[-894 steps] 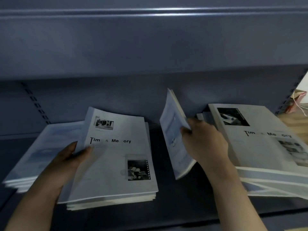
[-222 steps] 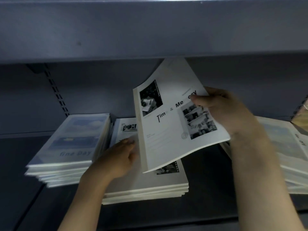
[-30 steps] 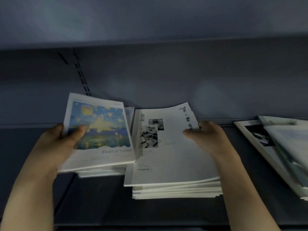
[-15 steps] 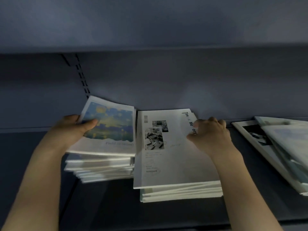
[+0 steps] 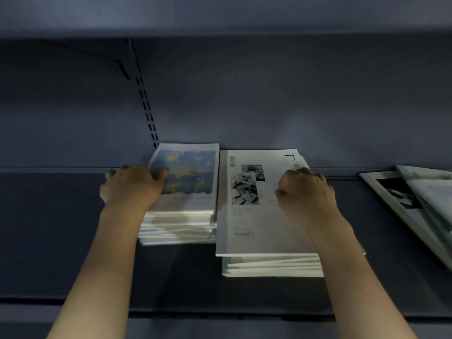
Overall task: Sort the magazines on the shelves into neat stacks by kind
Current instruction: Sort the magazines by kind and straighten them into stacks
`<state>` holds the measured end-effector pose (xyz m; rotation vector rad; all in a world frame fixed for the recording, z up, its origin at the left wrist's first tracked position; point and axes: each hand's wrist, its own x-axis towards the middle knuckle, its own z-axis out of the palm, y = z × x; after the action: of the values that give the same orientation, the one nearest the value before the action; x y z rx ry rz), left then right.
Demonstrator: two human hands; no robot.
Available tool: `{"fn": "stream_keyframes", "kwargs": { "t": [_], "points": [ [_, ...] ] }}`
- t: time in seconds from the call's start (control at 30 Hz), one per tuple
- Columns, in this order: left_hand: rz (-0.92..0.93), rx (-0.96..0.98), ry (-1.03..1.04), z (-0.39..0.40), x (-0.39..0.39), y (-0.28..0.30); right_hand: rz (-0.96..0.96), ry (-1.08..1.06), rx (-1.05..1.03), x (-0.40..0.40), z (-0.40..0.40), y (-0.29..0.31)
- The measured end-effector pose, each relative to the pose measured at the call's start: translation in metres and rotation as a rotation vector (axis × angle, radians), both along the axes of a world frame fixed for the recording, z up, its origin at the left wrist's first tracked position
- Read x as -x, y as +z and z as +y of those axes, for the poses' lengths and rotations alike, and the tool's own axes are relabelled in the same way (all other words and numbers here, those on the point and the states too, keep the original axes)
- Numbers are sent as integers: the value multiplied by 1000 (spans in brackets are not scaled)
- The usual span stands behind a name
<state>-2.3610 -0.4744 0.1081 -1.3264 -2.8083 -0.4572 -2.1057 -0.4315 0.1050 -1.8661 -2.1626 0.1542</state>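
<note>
Two stacks stand side by side on the dark shelf point(image 5: 61, 241), against the back wall. The left stack point(image 5: 178, 226) is topped by a magazine with a blue-and-yellow painted cover point(image 5: 188, 174). My left hand point(image 5: 129, 187) grips that magazine's left edge, thumb lying on the cover. The right stack point(image 5: 271, 265) is topped by a white "Time & Memory" magazine point(image 5: 249, 216) with small black-and-white photos. My right hand point(image 5: 305, 192) sits on its right edge, thumb on the cover and fingers curled over the edge. Both top magazines lie flat.
A loose, skewed pile of magazines point(image 5: 415, 201) lies at the far right of the shelf. The shelf above point(image 5: 220, 15) hangs low overhead. A slotted upright point(image 5: 146, 111) runs down the back wall behind the left stack. Bare shelf shows left of my left hand.
Both top magazines, held tilted a second ago, have come down flat on their stacks. The blue-and-yellow one slid back toward the wall. My right hand has shifted inward on the white cover.
</note>
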Motion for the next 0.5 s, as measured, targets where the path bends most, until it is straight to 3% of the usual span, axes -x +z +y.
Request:
{"fn": "stream_keyframes", "kwargs": {
  "t": [0.17, 0.33, 0.5],
  "points": [
    [53, -50, 75, -2, -19, 6, 134, 1, -57, -18, -11, 3],
    [85, -220, -45, 1, -77, 13, 204, -56, -43, -60, -14, 7],
    [141, -273, -164, 14, -139, 10, 198, -92, 27, -121, -15, 8]
  ]
}}
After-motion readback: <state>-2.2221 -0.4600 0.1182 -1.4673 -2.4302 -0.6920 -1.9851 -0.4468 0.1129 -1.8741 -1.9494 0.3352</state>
